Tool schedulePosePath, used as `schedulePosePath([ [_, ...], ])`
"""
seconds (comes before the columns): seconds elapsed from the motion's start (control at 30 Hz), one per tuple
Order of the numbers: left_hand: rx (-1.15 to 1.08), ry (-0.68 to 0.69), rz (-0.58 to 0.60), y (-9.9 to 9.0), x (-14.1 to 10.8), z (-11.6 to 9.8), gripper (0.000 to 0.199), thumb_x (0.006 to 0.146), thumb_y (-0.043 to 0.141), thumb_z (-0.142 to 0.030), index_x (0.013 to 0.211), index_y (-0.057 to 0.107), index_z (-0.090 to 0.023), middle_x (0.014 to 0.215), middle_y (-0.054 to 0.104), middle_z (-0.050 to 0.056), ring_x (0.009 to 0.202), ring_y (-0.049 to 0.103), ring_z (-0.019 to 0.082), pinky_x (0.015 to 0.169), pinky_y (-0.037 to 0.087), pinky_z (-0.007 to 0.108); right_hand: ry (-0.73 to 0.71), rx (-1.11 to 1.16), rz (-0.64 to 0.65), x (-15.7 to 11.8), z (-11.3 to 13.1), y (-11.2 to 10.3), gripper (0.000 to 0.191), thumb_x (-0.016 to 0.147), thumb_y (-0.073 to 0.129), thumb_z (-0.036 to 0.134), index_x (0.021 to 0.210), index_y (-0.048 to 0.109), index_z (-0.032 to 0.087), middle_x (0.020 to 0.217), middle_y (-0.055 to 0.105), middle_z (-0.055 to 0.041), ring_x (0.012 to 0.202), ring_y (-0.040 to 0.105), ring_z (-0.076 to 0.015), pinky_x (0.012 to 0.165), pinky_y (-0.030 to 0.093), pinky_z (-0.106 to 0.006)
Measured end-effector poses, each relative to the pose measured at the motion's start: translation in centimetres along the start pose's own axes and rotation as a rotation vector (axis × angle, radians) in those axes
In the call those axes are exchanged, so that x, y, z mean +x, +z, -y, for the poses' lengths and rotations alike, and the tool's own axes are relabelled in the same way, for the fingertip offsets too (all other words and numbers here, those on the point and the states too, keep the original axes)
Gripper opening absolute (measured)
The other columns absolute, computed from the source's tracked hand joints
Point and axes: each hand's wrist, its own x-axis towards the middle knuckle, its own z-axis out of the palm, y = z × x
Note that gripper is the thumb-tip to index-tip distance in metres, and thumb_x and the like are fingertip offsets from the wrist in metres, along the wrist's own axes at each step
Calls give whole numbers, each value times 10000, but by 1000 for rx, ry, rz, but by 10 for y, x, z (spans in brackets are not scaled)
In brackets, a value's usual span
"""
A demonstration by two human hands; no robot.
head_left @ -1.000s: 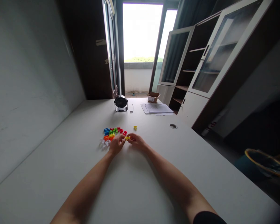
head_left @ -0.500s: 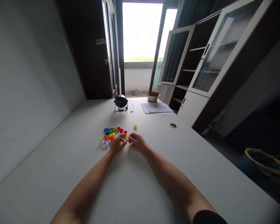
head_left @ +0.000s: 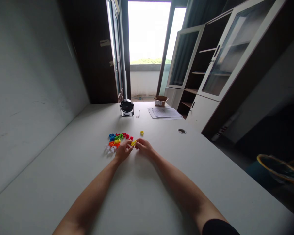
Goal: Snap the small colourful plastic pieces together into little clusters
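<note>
Between the fingertips of both hands is a small yellow plastic piece (head_left: 133, 143), its exact kind too small to make out. My left hand (head_left: 123, 150) pinches it from the left, and my right hand (head_left: 143, 145) grips it from the right. Close to the left hand lies a loose pile of small plastic pieces (head_left: 117, 137) in blue, green, red, yellow and orange. White pieces (head_left: 110, 149) sit at the pile's near left side, partly beside my left hand. A separate yellow piece (head_left: 142, 133) rests on the table beyond my right hand.
The white table (head_left: 142, 195) meets a wall on the left. Toward its far end stand a round black and silver device (head_left: 126, 107), a short thin cord (head_left: 138, 113), papers (head_left: 165, 113) and an open cardboard box (head_left: 161, 101). A cable hole (head_left: 182, 131) is at right.
The yellow piece between my fingers has turned and shows more of its shape. Both hands stay in nearly the same place; the pile looks unchanged.
</note>
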Motion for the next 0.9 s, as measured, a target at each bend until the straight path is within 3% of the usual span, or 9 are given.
schedulePosePath([
  [0.33,15,12,19,0,1,1,210,911,543,-332,1028,684,-229,915,718,31,729,655,151,649,512,252,-32,1,-13,-1,3,0,400,815,677,514,1051,607,198,782,686,-26,692,647,-160,669,530,-294],
  [0.9,104,29,83,-2,0,1,293,961,439,-353,1059,688,-233,943,719,39,753,642,168,700,488,263,-48,-55,-33,4,-15,0,341,819,677,474,1004,595,199,769,685,-14,680,645,-153,652,511,-278],
])
